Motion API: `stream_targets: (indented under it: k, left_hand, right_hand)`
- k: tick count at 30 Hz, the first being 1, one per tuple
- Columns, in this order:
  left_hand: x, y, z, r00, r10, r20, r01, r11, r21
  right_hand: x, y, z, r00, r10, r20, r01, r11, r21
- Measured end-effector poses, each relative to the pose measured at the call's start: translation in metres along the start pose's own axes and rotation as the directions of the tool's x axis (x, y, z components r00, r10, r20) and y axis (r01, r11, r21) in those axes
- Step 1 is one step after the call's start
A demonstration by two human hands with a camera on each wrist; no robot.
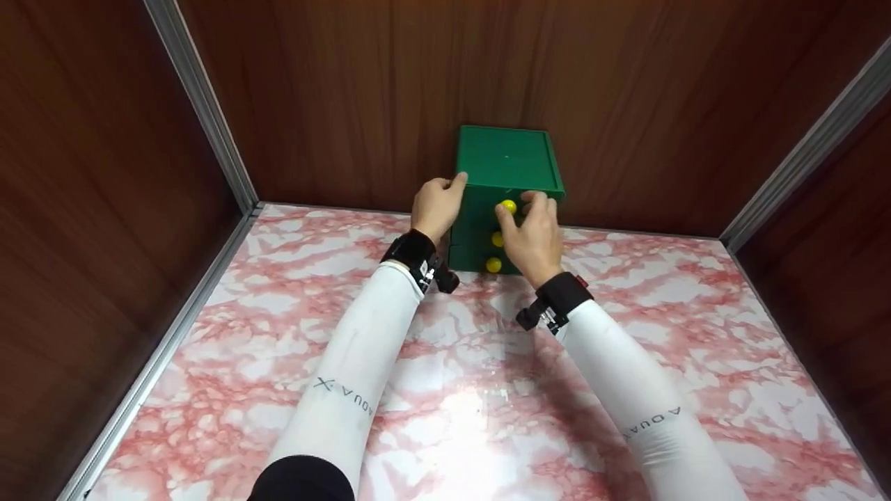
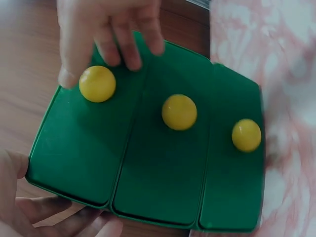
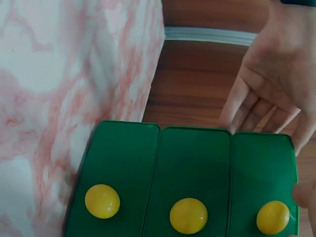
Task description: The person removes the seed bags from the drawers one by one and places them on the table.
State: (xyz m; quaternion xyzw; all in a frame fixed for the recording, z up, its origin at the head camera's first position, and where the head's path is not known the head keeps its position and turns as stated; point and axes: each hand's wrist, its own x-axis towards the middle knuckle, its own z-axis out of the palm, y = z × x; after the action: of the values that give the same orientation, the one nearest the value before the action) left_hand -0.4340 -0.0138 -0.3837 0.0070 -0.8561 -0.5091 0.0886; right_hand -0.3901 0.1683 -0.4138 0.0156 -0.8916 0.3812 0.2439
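**Two hands on a little green drawer box**

White sleeves cover both arms, and each sleeve has the word "AQUA" printed on it, with an "X" beside it on the left one. No other writing can be read.

A green box (image 1: 507, 174) with three drawers stands on the pink and white marble table (image 1: 452, 390). It sits at the far edge, right up against the brown wooden back wall (image 1: 418, 83). The box stands tall, so its long side goes up and down. The drawer fronts face the person. The three drawers are stacked one over the other, and each has a round yellow knob.

The left hand (image 1: 437, 205) lies flat against the left side of the box, near the top. Its fingers are straight and the tips reach the top corner. It presses the box and does not curl round it.

The right hand (image 1: 532, 233) is at the top knob (image 1: 508, 207). In the left wrist view the thumb and fingers (image 2: 128, 44) are touching this knob (image 2: 97, 83). The fingers are bent around it in a pinch.

The middle knob (image 1: 497, 239) and the bottom knob (image 1: 493, 264) are free. All three drawers look closed.
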Motion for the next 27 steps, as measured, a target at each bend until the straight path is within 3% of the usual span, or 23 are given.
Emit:
stream_targets:
  k: [9, 16, 22, 27]
  left_hand:
    - [0.0006, -0.0003, 0.0003, 0.996, -0.065, 0.057, 0.071, 0.993, -0.095]
    - [0.002, 0.0023, -0.0029, 0.992, -0.095, 0.081, 0.103, 0.99, -0.1]
    - [0.002, 0.0024, -0.0033, 0.992, -0.078, 0.096, 0.088, 0.99, -0.106]
    - [0.0043, 0.0022, -0.0065, 0.984, -0.106, 0.141, 0.127, 0.981, -0.15]
  right_hand:
    - [-0.0018, -0.0013, 0.0056, 0.998, -0.045, 0.033, 0.046, 0.998, -0.04]
    - [0.0015, -0.0015, 0.0048, 0.998, -0.049, 0.042, 0.054, 0.991, -0.122]
    - [0.0001, -0.0011, 0.0043, 0.998, -0.045, 0.036, 0.049, 0.993, -0.108]
    - [-0.0052, -0.0012, 0.0019, 0.998, -0.053, 0.029, 0.055, 0.996, -0.077]
